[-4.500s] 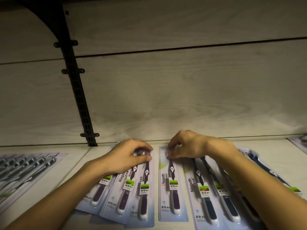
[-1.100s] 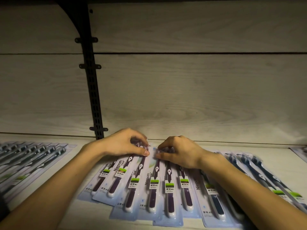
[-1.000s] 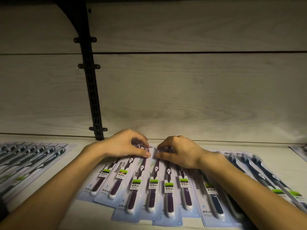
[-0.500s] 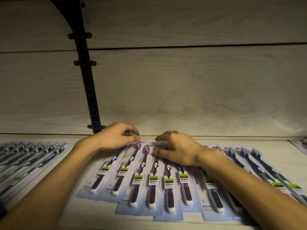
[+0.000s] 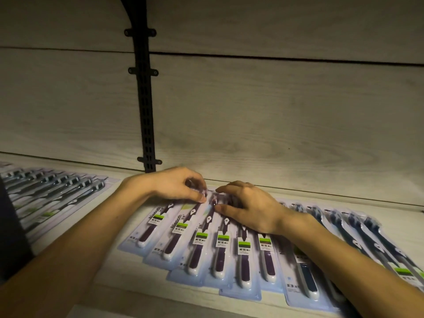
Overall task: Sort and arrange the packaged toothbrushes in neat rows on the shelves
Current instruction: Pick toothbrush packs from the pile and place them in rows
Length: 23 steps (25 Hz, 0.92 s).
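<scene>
The scene is dim, with a soft pool of light on the back wall (image 5: 263,125) behind the hands and dark vignetting in the corners. The left edge falls nearly black. Glare glints off the packaged toothbrushes (image 5: 220,251) in the middle; those at far left are murky. Wide-angle distortion bows the wall seams and the black upright rail (image 5: 145,106)

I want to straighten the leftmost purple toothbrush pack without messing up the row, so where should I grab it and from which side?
Take the leftmost purple pack by its free left card edge, coming from the left. It lies flat, and its right edge touches or overlaps the next pack, so that side looks poor to grip. The left hand already covers its far end, leaving the near bottom corner as another option.
</scene>
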Motion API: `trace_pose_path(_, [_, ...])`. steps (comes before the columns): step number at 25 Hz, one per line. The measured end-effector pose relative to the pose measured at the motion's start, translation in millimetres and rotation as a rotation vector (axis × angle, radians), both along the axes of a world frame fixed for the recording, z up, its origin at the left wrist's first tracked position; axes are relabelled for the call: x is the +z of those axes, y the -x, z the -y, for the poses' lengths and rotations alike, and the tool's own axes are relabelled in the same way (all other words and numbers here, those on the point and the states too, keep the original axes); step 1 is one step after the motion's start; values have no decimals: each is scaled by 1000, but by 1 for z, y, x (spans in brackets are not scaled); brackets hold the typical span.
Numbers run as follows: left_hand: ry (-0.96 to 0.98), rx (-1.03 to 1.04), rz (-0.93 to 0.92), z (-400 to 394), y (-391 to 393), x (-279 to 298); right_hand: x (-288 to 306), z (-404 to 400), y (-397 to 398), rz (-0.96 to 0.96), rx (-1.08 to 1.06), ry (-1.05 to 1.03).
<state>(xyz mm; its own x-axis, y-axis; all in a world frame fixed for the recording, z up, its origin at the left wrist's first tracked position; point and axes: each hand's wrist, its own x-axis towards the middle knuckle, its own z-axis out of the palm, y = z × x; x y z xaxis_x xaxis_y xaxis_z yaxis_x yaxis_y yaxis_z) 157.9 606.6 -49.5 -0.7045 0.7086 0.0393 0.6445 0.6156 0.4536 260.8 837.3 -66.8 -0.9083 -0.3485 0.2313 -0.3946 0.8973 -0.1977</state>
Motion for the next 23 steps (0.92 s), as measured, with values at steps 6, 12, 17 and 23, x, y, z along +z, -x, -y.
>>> trace_pose_path(6, [-28,-40,-52,-3,-7,1,3,-1,-1,4,27,14])
trace_pose_path(12, [-78,8,34,-1,-13,2,4,-2,-2,2,32,10])
trace_pose_path(17, [-147,117,28,16,1,5,7,-5,-4,-2,2,3])
trace_pose_path(23, [-80,146,28,30,13,0,4,-7,-4,12,-2,-15])
